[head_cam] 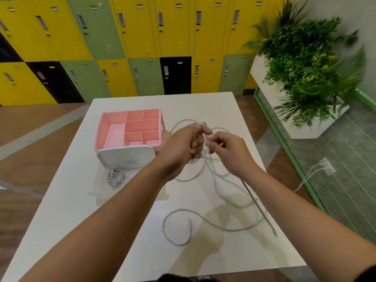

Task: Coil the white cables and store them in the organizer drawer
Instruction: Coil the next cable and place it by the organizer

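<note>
White cable (pixel 163 225) slack sprawls over the near table (pixel 91 231), left loose so it can feed up as we wind. Farther on, 1 finished coil (pixel 115 177) waits just before the drawer (pixel 126 156) (ready for storing, we judge). Our left hand (pixel 183 147) clenches the gathered loops to keep them together; whether our right hand (pixel 230 151) pinches a strand, blur hides. Beyond sits the pink organizer (pixel 130 127).

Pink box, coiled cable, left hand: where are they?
Pink box (pixel 114 132), head view, left compartment floor.
Coiled cable (pixel 109 179), head view, coil's left side.
Left hand (pixel 181 145), head view, back of hand.
</note>
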### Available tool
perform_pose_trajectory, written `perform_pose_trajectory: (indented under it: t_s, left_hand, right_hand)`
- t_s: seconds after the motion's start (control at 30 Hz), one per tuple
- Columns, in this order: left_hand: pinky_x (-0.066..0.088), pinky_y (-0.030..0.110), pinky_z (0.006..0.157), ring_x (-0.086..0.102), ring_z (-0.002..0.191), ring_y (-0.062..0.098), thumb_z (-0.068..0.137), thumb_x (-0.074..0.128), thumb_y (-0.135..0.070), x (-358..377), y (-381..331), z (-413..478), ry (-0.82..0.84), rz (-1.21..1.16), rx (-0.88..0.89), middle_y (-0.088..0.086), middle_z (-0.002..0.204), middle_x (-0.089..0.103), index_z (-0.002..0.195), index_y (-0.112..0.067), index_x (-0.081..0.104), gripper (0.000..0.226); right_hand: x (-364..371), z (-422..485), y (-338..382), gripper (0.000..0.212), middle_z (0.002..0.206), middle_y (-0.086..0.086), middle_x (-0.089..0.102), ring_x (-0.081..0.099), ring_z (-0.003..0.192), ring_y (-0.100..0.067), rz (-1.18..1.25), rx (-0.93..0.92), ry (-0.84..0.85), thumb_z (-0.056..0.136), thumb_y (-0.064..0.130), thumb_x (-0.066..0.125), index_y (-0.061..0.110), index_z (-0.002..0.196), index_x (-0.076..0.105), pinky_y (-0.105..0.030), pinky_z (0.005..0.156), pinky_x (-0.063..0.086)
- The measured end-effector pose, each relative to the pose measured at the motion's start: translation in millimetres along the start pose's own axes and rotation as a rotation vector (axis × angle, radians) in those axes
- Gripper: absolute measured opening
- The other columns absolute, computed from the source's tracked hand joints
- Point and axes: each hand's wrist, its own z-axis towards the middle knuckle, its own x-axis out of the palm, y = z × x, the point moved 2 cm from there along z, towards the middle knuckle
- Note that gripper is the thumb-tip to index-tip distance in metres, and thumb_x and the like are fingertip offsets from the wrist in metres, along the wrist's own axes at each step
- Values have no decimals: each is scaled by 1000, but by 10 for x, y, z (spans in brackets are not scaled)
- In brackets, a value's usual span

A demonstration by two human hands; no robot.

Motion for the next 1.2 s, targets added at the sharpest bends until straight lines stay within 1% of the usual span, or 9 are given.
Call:
perform_pose_trajectory:
  t_s: [0.1, 0.17, 0.27, 0.43, 0.63, 0.73, 0.83, 1.0, 1.2]
  left_hand:
    - [47, 27, 66, 52, 61, 12, 106, 31, -18, -1, -20, 41, 22, -33, 25, -3, 68, 58, 106, -9, 61, 32]
    - [56, 32, 84, 68, 86, 18, 106, 35, -19, -33, 3, 68, 32, -67, 28, 4, 95, 72, 112, -9, 62, 30]
    - [54, 29, 94, 65, 111, 18, 104, 40, -17, -96, 49, 103, 22, -70, 16, 8, 120, 68, 119, -8, 61, 27]
    - [52, 26, 96, 64, 114, 14, 102, 45, -14, -153, 117, 149, -15, -59, 18, 7, 126, 65, 124, -5, 60, 28]
    - [53, 19, 87, 64, 110, 9, 100, 49, -10, -164, 173, 182, -97, 112, 58, 3, 125, 65, 112, -6, 65, 21]
    - [48, 22, 92, 61, 113, 7, 99, 52, -12, -218, 176, 183, -128, 425, 122, -8, 119, 67, 91, -17, 70, 20]
    - [44, 17, 94, 58, 110, 4, 99, 52, -15, -296, 182, 177, -142, 675, 170, -13, 113, 64, 109, -11, 71, 22]
    - [44, 14, 88, 57, 102, 6, 100, 50, -14, -362, 187, 126, -122, 835, 209, -13, 103, 63, 110, -9, 71, 24]
    - [42, 12, 74, 64, 91, 1, 101, 44, -14, -296, 233, 91, -5, 871, 159, -10, 98, 71, 99, -8, 69, 26]
  right_hand:
    - [69, -41, 28, 14, 66, 9, 64, 55, 59, -2, -142, -31, 80, 92, 25, 61, 22, 79, 65, -20, 59, 40]
    - [84, -78, 34, 13, 67, 11, 65, 56, 60, -4, -206, -46, 128, 94, 23, 57, 27, 83, 64, -25, 61, 42]
    - [69, -160, 55, 16, 69, 9, 66, 55, 59, 1, -267, -69, 214, 96, 21, 55, 26, 103, 68, -18, 59, 42]
    - [38, -268, 74, 29, 78, 5, 69, 52, 57, 9, -427, -66, 401, 99, 22, 47, 24, 125, 59, -14, 58, 39]
    - [-27, -314, 196, 27, 79, 6, 69, 59, 70, -7, -589, -84, 570, 99, 26, 46, 24, 125, 53, -29, 72, 49]
    - [-148, -278, 320, 27, 82, 6, 68, 59, 78, -12, -673, -97, 566, 97, 31, 51, 26, 123, 56, -32, 75, 48]
    - [-319, -240, 440, 23, 94, 2, 66, 49, 80, -12, -789, -147, 481, 95, 33, 56, 26, 116, 56, -28, 66, 35]
    - [-518, -153, 569, 11, 87, 3, 66, 58, 83, -17, -766, -211, 311, 94, 28, 56, 19, 94, 62, -33, 70, 47]
    - [-497, -81, 660, 9, 84, 4, 61, 50, 80, -15, -660, -435, 185, 94, 15, 56, 12, 91, 64, -31, 70, 40]
